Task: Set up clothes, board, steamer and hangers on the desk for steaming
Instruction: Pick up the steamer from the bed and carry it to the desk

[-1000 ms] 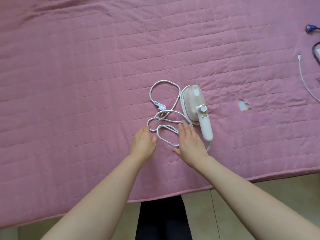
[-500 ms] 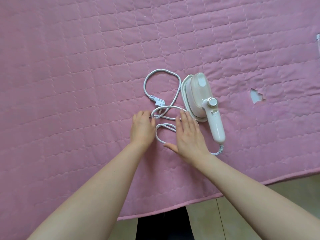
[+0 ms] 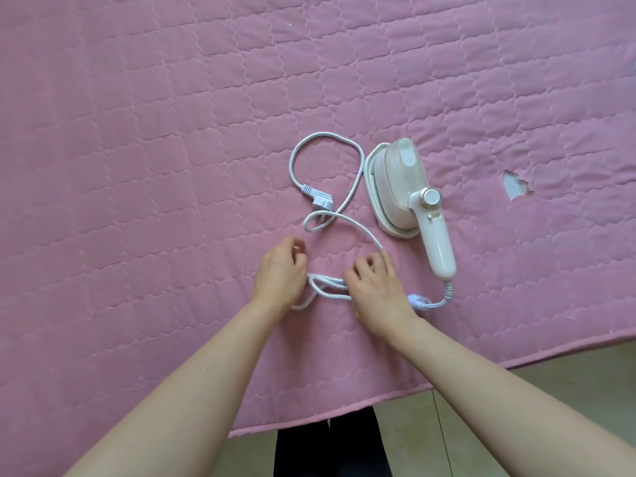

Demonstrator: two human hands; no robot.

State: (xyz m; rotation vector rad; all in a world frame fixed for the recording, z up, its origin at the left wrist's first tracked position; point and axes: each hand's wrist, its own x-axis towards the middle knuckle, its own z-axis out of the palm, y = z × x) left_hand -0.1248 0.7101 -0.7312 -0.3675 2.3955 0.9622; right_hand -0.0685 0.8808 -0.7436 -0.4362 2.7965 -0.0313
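Note:
A small white and pale pink handheld steamer [image 3: 409,191] lies on its side on the pink quilted cover [image 3: 137,132], handle pointing toward me. Its white braided cord [image 3: 344,146] loops to the left, and the plug [image 3: 318,198] rests inside the loops. My left hand [image 3: 280,271] and my right hand [image 3: 377,287] sit close together near the front of the desk, fingers curled over a bunched section of cord [image 3: 327,287] that runs between them. Whether each hand truly pinches the cord is partly hidden by the fingers.
A small tear [image 3: 514,184] in the cover shows a pale patch to the right of the steamer. The cover's front edge [image 3: 344,413] hangs over the desk, with beige floor tiles [image 3: 516,407] and dark trousers [image 3: 330,449] below.
Both hands have drawn back toward me and curled their fingers, gathering the near loops of cord into a bunch between them. The steamer has not moved on the cover.

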